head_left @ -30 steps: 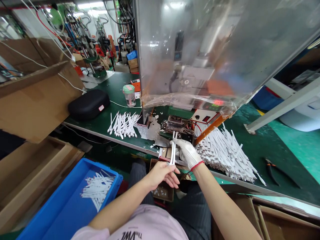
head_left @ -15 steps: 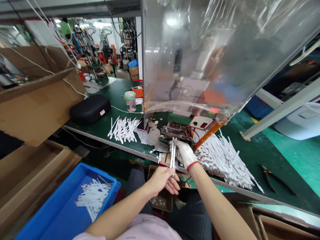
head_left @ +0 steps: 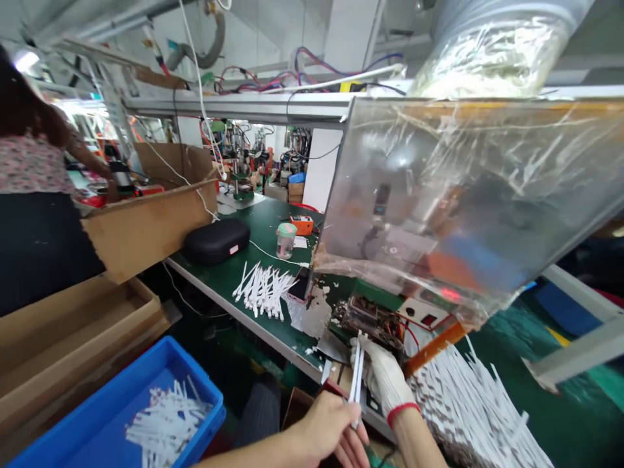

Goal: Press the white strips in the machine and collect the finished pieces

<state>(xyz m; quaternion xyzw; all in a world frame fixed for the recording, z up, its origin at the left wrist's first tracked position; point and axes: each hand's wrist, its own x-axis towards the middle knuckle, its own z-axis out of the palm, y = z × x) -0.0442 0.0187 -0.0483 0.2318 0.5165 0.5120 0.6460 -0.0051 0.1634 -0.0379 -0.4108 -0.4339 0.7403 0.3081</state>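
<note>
Two thin white strips (head_left: pixel 357 370) stand side by side between my hands. My bare left hand (head_left: pixel 336 426) pinches their lower ends, its other fingers loosely curled below. In a white knit glove with a red cuff, my right hand (head_left: pixel 383 374) closes on the upper ends, just in front of a small bench machine (head_left: pixel 368 312) with dark metal parts. A thick heap of similar white strips (head_left: pixel 468 396) lies right of the gloved hand. On the left of the machine a smaller pile of strips (head_left: pixel 266 289) rests on the green bench (head_left: pixel 219 276).
A plastic-wrapped clear shield (head_left: pixel 439 195) hangs over the machine. A blue bin (head_left: pixel 88 422) with strips stands low left, beside cardboard boxes (head_left: pixel 151 227). A black case (head_left: pixel 217 240), a lidded cup (head_left: pixel 286 240) and a phone (head_left: pixel 301 284) are on the bench. Another person (head_left: pixel 39 169) stands far left.
My view has tilted up and turned left, so the hands sit lower in the picture and a person at the far left shows. Both hands still hold the strips in front of the machine.
</note>
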